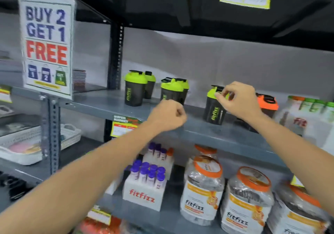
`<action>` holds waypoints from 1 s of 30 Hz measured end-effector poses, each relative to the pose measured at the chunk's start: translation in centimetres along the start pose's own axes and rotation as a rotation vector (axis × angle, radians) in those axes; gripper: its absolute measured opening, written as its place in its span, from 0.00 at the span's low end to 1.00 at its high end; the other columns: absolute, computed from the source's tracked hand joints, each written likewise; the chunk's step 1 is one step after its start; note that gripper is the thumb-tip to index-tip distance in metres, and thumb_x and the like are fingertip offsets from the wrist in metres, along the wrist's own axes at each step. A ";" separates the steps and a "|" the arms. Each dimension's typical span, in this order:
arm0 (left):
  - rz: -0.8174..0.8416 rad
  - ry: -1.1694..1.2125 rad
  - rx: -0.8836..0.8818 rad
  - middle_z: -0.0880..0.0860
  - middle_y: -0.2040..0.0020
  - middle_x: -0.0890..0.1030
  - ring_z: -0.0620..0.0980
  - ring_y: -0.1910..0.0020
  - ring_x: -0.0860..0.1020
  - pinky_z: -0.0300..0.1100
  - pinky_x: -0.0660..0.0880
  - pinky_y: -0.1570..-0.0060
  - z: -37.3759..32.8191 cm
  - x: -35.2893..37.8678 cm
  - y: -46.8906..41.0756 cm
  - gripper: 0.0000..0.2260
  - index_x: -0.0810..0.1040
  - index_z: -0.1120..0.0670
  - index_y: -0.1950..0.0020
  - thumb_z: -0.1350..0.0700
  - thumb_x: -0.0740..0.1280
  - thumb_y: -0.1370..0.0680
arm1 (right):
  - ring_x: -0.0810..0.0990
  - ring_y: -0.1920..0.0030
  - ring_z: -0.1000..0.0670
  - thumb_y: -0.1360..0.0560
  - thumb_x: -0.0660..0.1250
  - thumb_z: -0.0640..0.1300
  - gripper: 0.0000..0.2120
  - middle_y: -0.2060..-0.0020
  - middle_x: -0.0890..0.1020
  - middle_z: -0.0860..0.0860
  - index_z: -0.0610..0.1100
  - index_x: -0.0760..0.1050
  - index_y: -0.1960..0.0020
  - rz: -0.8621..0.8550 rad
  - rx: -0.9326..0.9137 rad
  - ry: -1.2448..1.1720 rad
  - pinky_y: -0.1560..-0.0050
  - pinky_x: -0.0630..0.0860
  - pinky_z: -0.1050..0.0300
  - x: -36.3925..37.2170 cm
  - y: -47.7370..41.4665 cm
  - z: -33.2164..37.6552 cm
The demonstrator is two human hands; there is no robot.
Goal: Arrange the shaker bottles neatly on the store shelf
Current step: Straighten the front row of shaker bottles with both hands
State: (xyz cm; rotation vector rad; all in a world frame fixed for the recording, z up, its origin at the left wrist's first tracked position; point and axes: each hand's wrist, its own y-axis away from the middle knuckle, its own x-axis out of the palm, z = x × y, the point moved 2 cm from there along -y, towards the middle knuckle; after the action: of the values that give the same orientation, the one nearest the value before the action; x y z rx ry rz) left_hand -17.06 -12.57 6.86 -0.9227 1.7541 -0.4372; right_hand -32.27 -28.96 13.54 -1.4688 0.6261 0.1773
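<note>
Several dark shaker bottles with lime-green lids stand on the grey middle shelf [101, 103]. Two stand at the left, one [134, 88] in front of another [150, 84]. A second pair [171, 91] stands in the middle. A single green-lidded bottle [214, 110] stands further right, and my right hand [236, 98] pinches its lid. My left hand [168, 115] is a closed fist in front of the middle pair, holding nothing I can see. An orange-lidded shaker [267, 103] is partly hidden behind my right wrist.
A "Buy 2 Get 1 Free" sign [47, 44] hangs at the left post. Green-capped white bottles [314, 107] fill the shelf's right end. Below are fitfizz jars [202, 190] with orange lids and a white box of purple-capped tubes [144, 186]. White baskets [27, 143] sit lower left.
</note>
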 end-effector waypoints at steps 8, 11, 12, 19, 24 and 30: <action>-0.338 0.033 -0.212 0.44 0.76 0.73 0.50 0.70 0.74 0.42 0.73 0.63 15.9 -12.5 -0.4 0.06 0.75 0.49 0.70 0.48 0.63 0.36 | 0.76 0.67 0.49 0.31 0.74 0.48 0.13 0.72 0.77 0.51 0.42 0.75 0.68 0.155 0.084 -0.277 0.64 0.67 0.60 11.2 -3.0 14.8; -0.213 0.198 -0.336 0.54 0.66 0.77 0.59 0.58 0.79 0.49 0.76 0.51 21.2 -12.3 -2.7 0.13 0.75 0.59 0.54 0.55 0.73 0.33 | 0.77 0.58 0.48 0.31 0.74 0.55 0.18 0.61 0.81 0.47 0.41 0.76 0.55 0.354 0.258 -0.264 0.58 0.69 0.57 16.2 -4.2 17.5; -0.134 0.247 -0.382 0.58 0.60 0.77 0.62 0.54 0.78 0.52 0.75 0.46 22.3 -11.7 -3.2 0.20 0.73 0.61 0.48 0.55 0.76 0.34 | 0.77 0.55 0.48 0.32 0.74 0.57 0.21 0.56 0.81 0.46 0.41 0.74 0.50 0.397 0.297 -0.261 0.59 0.67 0.58 17.3 -4.5 18.0; 0.302 0.237 -0.319 0.58 0.30 0.70 0.54 0.33 0.70 0.44 0.68 0.37 24.3 -8.0 -4.8 0.41 0.61 0.60 0.27 0.50 0.77 0.32 | 0.76 0.43 0.44 0.38 0.77 0.61 0.40 0.43 0.77 0.43 0.38 0.68 0.38 0.464 0.538 -0.247 0.53 0.70 0.56 21.4 -6.4 18.5; 0.326 0.321 -0.236 0.56 0.37 0.77 0.51 0.39 0.75 0.38 0.68 0.43 23.6 -7.4 -5.5 0.29 0.69 0.58 0.34 0.57 0.76 0.31 | 0.76 0.51 0.50 0.39 0.80 0.56 0.32 0.50 0.79 0.49 0.43 0.71 0.44 0.462 0.576 -0.348 0.56 0.71 0.58 22.4 -6.3 18.4; 0.262 0.507 -0.260 0.61 0.44 0.80 0.49 0.54 0.78 0.36 0.75 0.54 24.3 -7.2 -5.3 0.22 0.71 0.62 0.39 0.65 0.74 0.30 | 0.79 0.52 0.52 0.38 0.80 0.54 0.29 0.54 0.80 0.53 0.45 0.74 0.42 0.460 0.579 -0.440 0.58 0.72 0.63 23.1 -5.7 17.8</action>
State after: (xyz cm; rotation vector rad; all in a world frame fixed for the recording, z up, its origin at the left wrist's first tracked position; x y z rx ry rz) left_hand 8.20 -7.07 5.85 -0.7842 2.4056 -0.2888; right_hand -5.34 -18.58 6.69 -0.6794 0.5794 0.6061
